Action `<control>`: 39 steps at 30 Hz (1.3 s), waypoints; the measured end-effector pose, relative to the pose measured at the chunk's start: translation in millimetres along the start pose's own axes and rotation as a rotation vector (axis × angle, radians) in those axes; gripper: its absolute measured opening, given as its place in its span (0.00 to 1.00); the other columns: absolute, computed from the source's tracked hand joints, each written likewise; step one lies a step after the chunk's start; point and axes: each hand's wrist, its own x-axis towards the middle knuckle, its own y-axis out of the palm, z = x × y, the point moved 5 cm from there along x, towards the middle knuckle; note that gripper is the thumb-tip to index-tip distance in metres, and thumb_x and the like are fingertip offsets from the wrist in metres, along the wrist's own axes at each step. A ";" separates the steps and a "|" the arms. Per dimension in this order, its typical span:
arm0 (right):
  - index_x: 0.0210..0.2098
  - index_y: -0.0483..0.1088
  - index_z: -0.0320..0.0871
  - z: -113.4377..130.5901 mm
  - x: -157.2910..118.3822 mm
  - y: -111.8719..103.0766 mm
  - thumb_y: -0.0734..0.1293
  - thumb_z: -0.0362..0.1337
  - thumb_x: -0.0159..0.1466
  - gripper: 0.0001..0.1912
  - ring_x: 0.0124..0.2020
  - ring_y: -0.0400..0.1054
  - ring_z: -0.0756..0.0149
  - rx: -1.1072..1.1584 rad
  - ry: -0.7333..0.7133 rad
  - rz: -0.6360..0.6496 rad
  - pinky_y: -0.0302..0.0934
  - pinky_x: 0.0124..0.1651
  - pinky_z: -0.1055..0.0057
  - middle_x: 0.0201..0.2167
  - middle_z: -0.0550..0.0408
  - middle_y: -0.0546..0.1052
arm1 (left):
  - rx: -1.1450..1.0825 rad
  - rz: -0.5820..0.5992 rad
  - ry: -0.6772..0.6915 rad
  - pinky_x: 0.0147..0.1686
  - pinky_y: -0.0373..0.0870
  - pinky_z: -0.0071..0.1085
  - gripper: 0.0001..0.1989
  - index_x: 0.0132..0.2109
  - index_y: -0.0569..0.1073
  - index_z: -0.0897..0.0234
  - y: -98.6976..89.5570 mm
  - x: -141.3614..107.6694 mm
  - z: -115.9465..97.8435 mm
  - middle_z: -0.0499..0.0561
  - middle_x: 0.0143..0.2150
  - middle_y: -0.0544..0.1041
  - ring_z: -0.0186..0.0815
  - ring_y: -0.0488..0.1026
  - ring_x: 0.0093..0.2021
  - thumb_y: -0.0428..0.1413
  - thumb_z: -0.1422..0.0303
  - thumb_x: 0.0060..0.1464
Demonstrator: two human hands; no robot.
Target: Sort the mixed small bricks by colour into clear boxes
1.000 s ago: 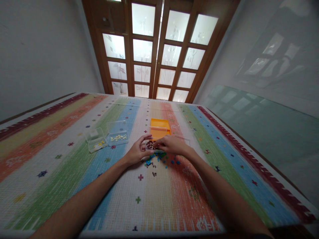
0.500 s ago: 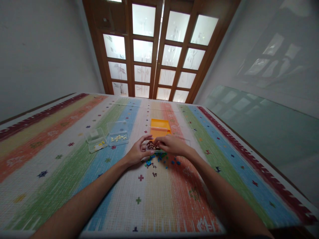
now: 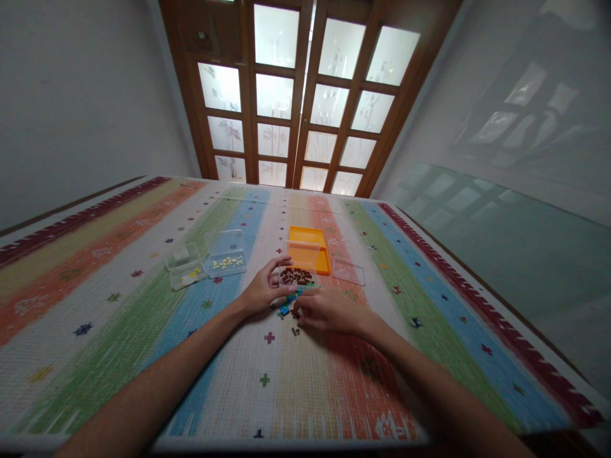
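Observation:
My left hand (image 3: pixel 265 284) grips the left end of a small clear plastic box (image 3: pixel 312 280), thumb at the front and fingers behind. Inside lie many small brown toy bricks (image 3: pixel 296 275). Just in front of the box, my right hand (image 3: pixel 329 310) is lowered to the cloth with its fingers pinched together beside loose brown pieces. What is between those fingertips is too small to make out. Blue and green bricks (image 3: pixel 285 310) lie between the two hands, partly covered by the right one. A few brown bricks (image 3: pixel 296 331) rest nearer to me.
Behind the box is an orange tray (image 3: pixel 308 235). To its right lies a clear lid or shallow box (image 3: pixel 348 271). Two open clear boxes stand at the left, one with pale pieces (image 3: pixel 226 264), one with yellow pieces (image 3: pixel 188 277). A striped cloth (image 3: pixel 238 394) covers the table.
My right hand has moved out of the clear box and down toward me, onto the loose bricks on the cloth. The left hand keeps its place on the box.

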 end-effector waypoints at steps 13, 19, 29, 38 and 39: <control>0.43 0.76 0.41 2.1 1.4 13.5 0.69 0.33 0.66 0.05 0.37 0.69 0.66 -0.061 0.040 -0.075 0.56 0.35 0.71 0.46 0.49 0.76 | 0.001 0.006 0.008 0.51 0.75 0.39 0.34 0.59 0.67 0.59 0.7 0.2 -0.1 0.61 0.65 0.65 0.41 0.78 0.49 0.69 0.69 0.46; 0.45 0.76 0.43 -1.8 -2.4 17.5 0.66 0.27 0.66 0.10 0.39 0.69 0.66 -0.057 0.020 -0.141 0.55 0.35 0.72 0.48 0.50 0.77 | 0.003 0.008 -0.008 0.49 0.76 0.37 0.34 0.59 0.66 0.59 2.1 -0.5 -1.3 0.61 0.65 0.64 0.40 0.79 0.48 0.70 0.69 0.46; 0.42 0.78 0.43 1.7 -4.6 14.8 0.70 0.35 0.66 0.05 0.37 0.69 0.66 -0.070 0.038 -0.136 0.54 0.34 0.72 0.44 0.50 0.78 | -0.008 0.016 0.008 0.46 0.76 0.34 0.35 0.60 0.66 0.59 1.8 -0.2 -0.2 0.61 0.65 0.64 0.39 0.79 0.47 0.69 0.69 0.46; 0.41 0.79 0.43 -5.4 -14.1 19.1 0.69 0.31 0.66 0.06 0.36 0.70 0.66 -0.021 0.034 -0.154 0.57 0.37 0.72 0.40 0.51 0.78 | 0.004 0.000 0.003 0.49 0.76 0.37 0.34 0.59 0.67 0.58 1.2 -0.9 -0.7 0.60 0.65 0.64 0.39 0.78 0.49 0.69 0.69 0.47; 0.41 0.79 0.43 -6.4 -16.0 18.6 0.69 0.31 0.66 0.06 0.37 0.70 0.66 -0.008 0.032 -0.156 0.58 0.38 0.71 0.40 0.51 0.78 | 0.009 0.000 0.003 0.49 0.76 0.37 0.34 0.59 0.67 0.58 1.6 -0.8 -1.3 0.60 0.65 0.64 0.39 0.78 0.48 0.69 0.69 0.47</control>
